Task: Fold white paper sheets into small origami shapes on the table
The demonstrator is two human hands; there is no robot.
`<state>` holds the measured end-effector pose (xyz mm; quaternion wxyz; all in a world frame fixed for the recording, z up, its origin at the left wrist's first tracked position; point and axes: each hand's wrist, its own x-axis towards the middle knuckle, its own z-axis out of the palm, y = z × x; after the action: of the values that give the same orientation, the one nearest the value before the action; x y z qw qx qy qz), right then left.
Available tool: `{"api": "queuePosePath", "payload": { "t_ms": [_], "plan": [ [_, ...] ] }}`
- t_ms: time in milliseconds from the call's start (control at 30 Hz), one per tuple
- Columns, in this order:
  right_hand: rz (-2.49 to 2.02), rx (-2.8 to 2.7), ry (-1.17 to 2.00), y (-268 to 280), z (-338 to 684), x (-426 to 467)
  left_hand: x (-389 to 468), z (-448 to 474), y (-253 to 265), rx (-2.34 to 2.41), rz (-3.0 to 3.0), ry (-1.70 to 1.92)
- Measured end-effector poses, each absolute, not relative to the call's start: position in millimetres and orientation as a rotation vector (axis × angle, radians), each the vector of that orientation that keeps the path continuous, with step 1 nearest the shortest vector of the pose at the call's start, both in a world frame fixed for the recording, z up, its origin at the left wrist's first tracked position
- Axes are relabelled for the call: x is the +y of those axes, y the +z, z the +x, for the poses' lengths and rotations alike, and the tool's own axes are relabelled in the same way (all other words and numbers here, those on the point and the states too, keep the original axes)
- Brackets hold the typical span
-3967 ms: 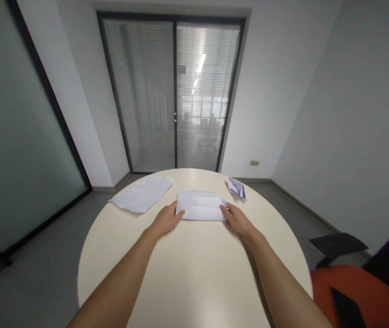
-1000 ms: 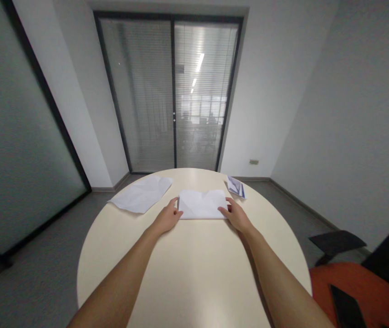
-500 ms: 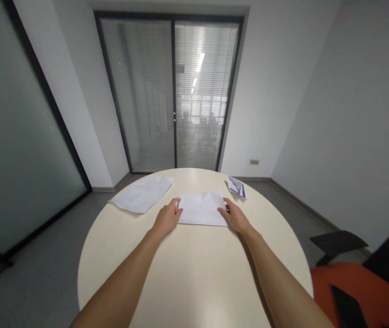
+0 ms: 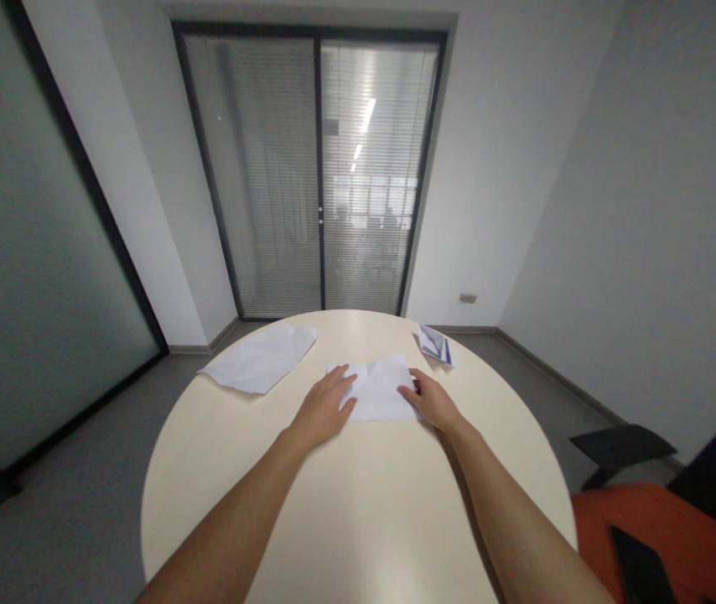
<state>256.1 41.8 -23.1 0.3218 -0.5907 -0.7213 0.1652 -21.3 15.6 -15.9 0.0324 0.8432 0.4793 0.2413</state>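
A white sheet of paper (image 4: 380, 394), creased along its far edge, lies between my hands on the round cream table (image 4: 358, 495). My left hand (image 4: 326, 407) rests over the paper's left end with its fingers spread, thumb apart from the others. At the right end, my right hand (image 4: 433, 400) grips the paper's edge, thumb on top and the other fingers curled at the side, partly hidden.
A larger crumpled white sheet (image 4: 263, 356) lies at the table's far left, reaching its edge. Toward the far right is a folded paper with blue marks (image 4: 435, 346). An orange chair (image 4: 666, 537) with black armrests stands at the right.
My left hand has let go of the paper's left edge and moved right onto its top, fingers now spread. The paper's near edge lies flatter. My right hand has barely moved.
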Motion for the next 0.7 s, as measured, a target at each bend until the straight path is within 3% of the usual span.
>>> {"api": "queuePosePath", "payload": {
  "t_ms": [200,400,533,700],
  "plan": [
    [-1.498,-1.934,0.485,-20.5,249.0,37.4,10.6,-13.3,-25.9,1.336,2.595,0.452],
    [-1.278,-2.025,0.05,-16.9,225.9,32.8,8.4,-12.7,-24.9,1.314,2.62,0.447],
    [-1.097,-2.264,0.229,-21.2,199.4,21.4,5.0,-8.9,-20.1,1.167,2.673,0.562],
    [-1.39,-2.383,0.404,-28.0,195.9,16.7,6.1,-7.9,-22.4,1.179,2.616,0.458]
  ]
}}
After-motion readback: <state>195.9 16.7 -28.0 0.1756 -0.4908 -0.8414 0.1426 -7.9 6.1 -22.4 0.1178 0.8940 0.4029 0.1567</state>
